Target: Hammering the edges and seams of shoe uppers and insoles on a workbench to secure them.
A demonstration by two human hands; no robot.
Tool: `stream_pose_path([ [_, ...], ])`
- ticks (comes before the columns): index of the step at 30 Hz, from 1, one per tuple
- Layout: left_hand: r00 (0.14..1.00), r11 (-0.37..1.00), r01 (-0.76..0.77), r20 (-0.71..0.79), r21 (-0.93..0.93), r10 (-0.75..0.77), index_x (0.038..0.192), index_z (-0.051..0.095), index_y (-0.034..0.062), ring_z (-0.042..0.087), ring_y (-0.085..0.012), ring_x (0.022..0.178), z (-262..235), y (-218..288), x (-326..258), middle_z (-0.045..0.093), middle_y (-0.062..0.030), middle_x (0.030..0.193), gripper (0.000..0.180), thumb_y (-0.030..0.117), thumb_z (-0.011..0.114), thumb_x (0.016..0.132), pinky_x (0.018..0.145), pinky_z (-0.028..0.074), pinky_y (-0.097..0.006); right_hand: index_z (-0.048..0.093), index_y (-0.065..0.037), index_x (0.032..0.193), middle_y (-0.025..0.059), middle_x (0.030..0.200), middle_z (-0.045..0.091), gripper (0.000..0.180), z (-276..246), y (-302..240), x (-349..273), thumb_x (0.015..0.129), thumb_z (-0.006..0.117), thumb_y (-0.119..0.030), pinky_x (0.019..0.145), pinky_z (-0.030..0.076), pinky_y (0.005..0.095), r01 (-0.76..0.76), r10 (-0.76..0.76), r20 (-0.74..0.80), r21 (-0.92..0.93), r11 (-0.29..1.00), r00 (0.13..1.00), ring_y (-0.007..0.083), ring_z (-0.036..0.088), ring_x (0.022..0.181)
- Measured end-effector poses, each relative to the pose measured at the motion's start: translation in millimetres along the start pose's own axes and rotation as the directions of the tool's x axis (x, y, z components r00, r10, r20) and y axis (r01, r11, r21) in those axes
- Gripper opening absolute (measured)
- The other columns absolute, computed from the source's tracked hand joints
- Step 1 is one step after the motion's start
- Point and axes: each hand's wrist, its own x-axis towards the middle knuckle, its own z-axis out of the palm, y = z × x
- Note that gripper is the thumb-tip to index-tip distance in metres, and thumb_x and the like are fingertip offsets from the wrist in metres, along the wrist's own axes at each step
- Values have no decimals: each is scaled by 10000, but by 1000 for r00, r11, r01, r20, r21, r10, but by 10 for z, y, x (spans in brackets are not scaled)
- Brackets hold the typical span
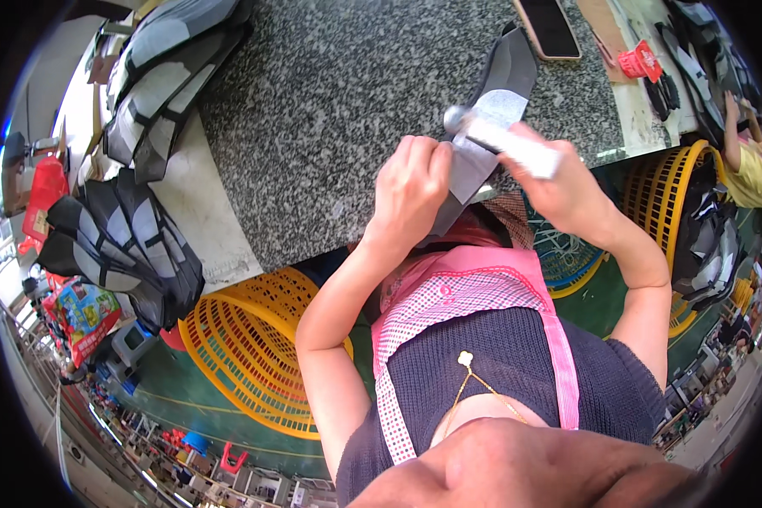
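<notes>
A long dark grey shoe upper piece [510, 68] with light grey patches lies slantwise on the speckled stone table [330, 93], its near end reaching the front edge. My left hand [413, 182] is closed with curled fingers at the left edge of the piece; its fingertips are partly hidden. My right hand [559, 182] grips what looks like a hammer [512, 146], with a round metal end and a white handle, smeared by motion. The metal end is over the piece's left edge, near the light patch; whether it touches cannot be told.
Stacks of similar pieces [123, 245] lie at the left. A phone [550, 27] rests at the back right, near a red packet [640, 62] and black scissors [662, 97]. Yellow baskets [254, 356] stand below the table. Another person's yellow sleeve [749, 173] shows far right.
</notes>
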Motion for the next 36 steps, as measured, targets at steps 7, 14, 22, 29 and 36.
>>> stream_pose_path([
  [7, 991, 991, 106, 93, -81, -99, 942, 720, 15, 626, -274, 806, -124, -23, 0, 640, -92, 850, 128, 72, 734, 827, 702, 516, -397, 533, 1, 1041, 249, 744, 647, 185, -20, 216, 87, 979, 568, -169, 654, 500, 548, 1, 1, 24, -87, 996, 1000, 472, 650, 764],
  [14, 993, 991, -105, 55, 85, 100, 1011, 695, 22, 592, -248, 795, -107, -18, -28, 598, -71, 859, 227, 29, 712, 785, 674, 507, -372, 516, -12, 1052, 239, 721, 632, 162, -56, 81, 38, 923, 571, -95, 632, 490, 535, 76, -54, 151, -146, 986, 987, 464, 642, 732],
  [22, 991, 993, -112, 64, -44, 114, 1033, 712, 36, 592, -234, 825, -116, -163, -50, 607, -51, 875, 224, 72, 706, 812, 700, 490, -360, 518, -7, 1015, 243, 715, 634, 203, 38, 24, -12, 962, 607, -182, 625, 502, 544, 35, -14, 139, -146, 989, 990, 460, 651, 716],
  [29, 976, 957, 211, -15, -199, -218, 852, 723, 37, 619, -261, 791, -370, -276, -147, 657, -78, 813, 125, 49, 807, 760, 705, 511, -383, 511, -15, 1018, 229, 706, 634, 216, 150, 141, -3, 985, 582, -217, 627, 490, 566, 42, -37, 84, -63, 997, 996, 480, 638, 724],
  [36, 989, 986, 146, 10, 82, -147, 826, 701, 74, 554, -264, 842, -399, 55, -360, 582, -47, 864, 151, 154, 818, 774, 733, 465, -379, 493, -14, 1009, 240, 703, 623, 207, 125, 65, -13, 994, 557, -211, 633, 480, 577, 22, -9, 130, -99, 995, 991, 489, 630, 733],
])
